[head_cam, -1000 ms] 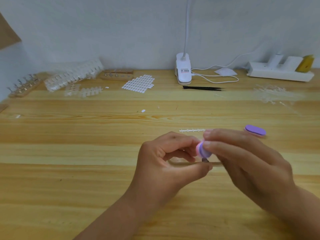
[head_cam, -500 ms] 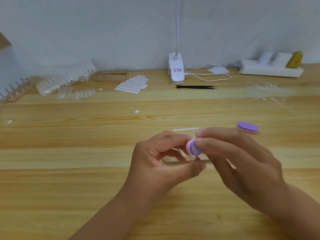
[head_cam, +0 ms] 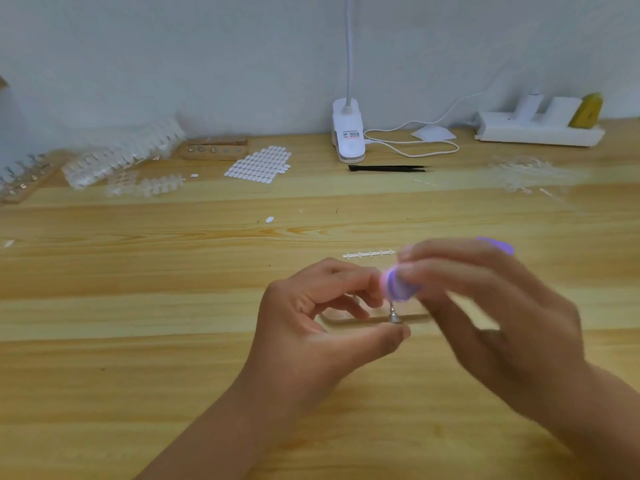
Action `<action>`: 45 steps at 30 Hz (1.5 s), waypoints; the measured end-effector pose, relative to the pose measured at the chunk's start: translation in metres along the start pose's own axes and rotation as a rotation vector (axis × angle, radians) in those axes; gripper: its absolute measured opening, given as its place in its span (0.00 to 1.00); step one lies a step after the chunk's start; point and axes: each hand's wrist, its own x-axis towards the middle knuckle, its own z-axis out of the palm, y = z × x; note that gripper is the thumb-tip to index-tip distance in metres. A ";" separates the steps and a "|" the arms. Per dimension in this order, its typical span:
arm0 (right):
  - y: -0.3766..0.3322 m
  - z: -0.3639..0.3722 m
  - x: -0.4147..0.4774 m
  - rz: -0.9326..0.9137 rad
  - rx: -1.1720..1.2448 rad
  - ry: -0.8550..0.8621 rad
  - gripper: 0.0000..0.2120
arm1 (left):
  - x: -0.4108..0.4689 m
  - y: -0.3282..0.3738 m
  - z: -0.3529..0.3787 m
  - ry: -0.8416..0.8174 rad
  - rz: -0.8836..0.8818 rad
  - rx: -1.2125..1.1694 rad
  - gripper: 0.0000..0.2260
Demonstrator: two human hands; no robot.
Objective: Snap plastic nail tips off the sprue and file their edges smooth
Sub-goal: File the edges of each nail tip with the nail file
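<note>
Pale wooden table (head_cam: 145,375) runs back to a grey wall, where a white clip lamp (head_cam: 348,135) stands at the rear edge.

Well in front of the lamp and a little to its right, the two hands meet above the table. The left hand (head_cam: 311,323) has its fingers curled, and it pinches a small metal peg (head_cam: 394,316) between the thumb below and the fingertips above. The right hand (head_cam: 491,313), blurred, pinches a purple file (head_cam: 398,287) in its fingertips, with the file's rounded end against the top of the peg. The nail tip cannot be seen; the file and the fingers cover that spot. A purple end (head_cam: 497,244) shows past the right knuckles, but whether it belongs to the same file cannot be told.

Under the hands a wooden bar (head_cam: 341,318) lies flat. An empty sprue (head_cam: 369,253) lies just behind the hands, on the lamp side.

Black tweezers (head_cam: 388,168) lie just in front of the lamp. A sheet of white ovals (head_cam: 259,164) sits left of the lamp, and farther left are bagged tips (head_cam: 124,150). Right of the lamp are a coiled cord (head_cam: 412,147), a power strip (head_cam: 540,133) and clear scraps (head_cam: 523,174).
</note>
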 end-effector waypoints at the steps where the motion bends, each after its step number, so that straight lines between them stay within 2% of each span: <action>1: -0.002 0.003 -0.002 -0.045 -0.001 -0.030 0.14 | -0.001 0.000 0.001 -0.009 0.000 0.007 0.15; 4: 0.011 -0.001 -0.003 -0.024 -0.081 -0.085 0.13 | 0.000 -0.003 0.001 -0.001 -0.025 -0.009 0.13; 6: 0.012 -0.006 0.000 0.044 -0.074 -0.026 0.13 | 0.001 -0.004 0.000 0.011 -0.030 -0.035 0.13; 8: 0.002 -0.002 0.000 0.016 -0.028 0.028 0.13 | 0.001 -0.003 0.000 -0.001 -0.021 -0.055 0.14; 10: -0.002 0.003 -0.003 -0.046 -0.034 -0.015 0.12 | 0.000 -0.001 0.000 -0.028 -0.011 -0.067 0.14; 13: 0.014 -0.003 -0.003 0.070 -0.097 -0.050 0.13 | -0.001 -0.002 -0.001 -0.027 -0.010 -0.104 0.13; 15: 0.014 -0.006 0.001 0.108 -0.070 0.007 0.12 | 0.001 -0.002 0.000 -0.031 -0.006 -0.106 0.14; 19: -0.001 0.006 -0.003 -0.037 -0.021 -0.002 0.12 | 0.001 -0.003 0.000 -0.051 -0.011 -0.112 0.14; 24: 0.009 -0.002 0.000 0.065 -0.077 0.035 0.12 | 0.001 -0.006 0.000 -0.034 -0.009 -0.147 0.14; 28: 0.001 0.003 -0.003 -0.025 -0.060 0.028 0.12 | 0.000 -0.006 -0.001 -0.048 0.002 -0.157 0.15; 31: 0.007 -0.002 -0.001 0.069 -0.076 0.026 0.13 | 0.001 -0.007 -0.001 -0.044 -0.013 -0.179 0.13; 33: 0.000 0.001 0.000 0.039 -0.061 0.060 0.12 | 0.002 -0.007 -0.001 -0.055 -0.001 -0.180 0.14; 36: -0.003 0.004 -0.004 -0.028 -0.027 0.020 0.12 | 0.001 -0.007 0.000 -0.064 -0.011 -0.202 0.14; 40: 0.012 -0.003 -0.001 0.113 -0.070 0.048 0.13 | 0.002 -0.009 0.000 -0.075 -0.036 -0.273 0.11; 45: 0.005 0.003 -0.005 0.004 -0.053 0.053 0.11 | 0.000 -0.009 0.000 -0.090 -0.023 -0.284 0.13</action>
